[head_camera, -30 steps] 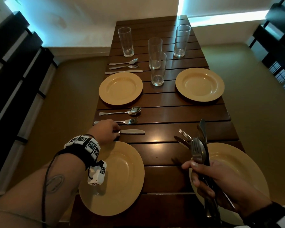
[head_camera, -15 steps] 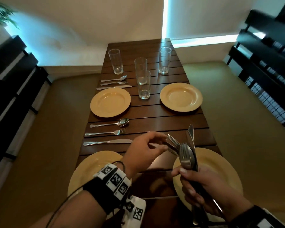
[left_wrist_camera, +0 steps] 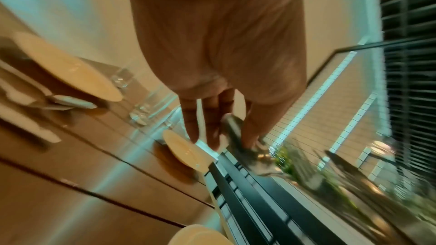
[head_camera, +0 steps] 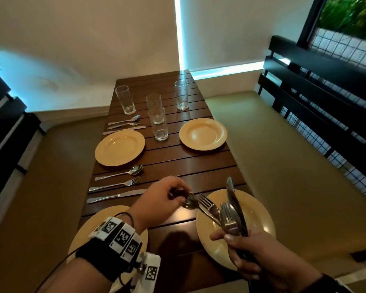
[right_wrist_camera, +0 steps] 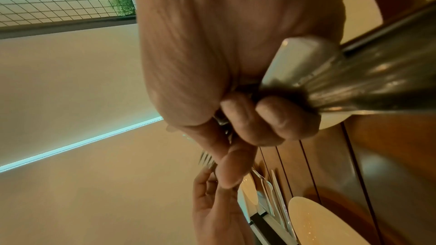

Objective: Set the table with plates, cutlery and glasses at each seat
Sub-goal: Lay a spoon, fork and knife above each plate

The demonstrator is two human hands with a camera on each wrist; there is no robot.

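Left hand point(head_camera: 163, 200) pinched probably a spoon point(head_camera: 189, 203) from the cutlery bundle point(head_camera: 230, 210) | right hand point(head_camera: 260, 259) gripped the bundle over the near-right plate point(head_camera: 260, 210), supplying the counter's point(head_camera: 190, 166) unset seats.

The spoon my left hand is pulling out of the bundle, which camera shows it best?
The head view. There the left hand pinches the spoon by its bowl, clear of the cutlery bundle in the right hand. The left wrist view shows only a blurred metal piece between the fingers; the right wrist view hides it behind the hands.
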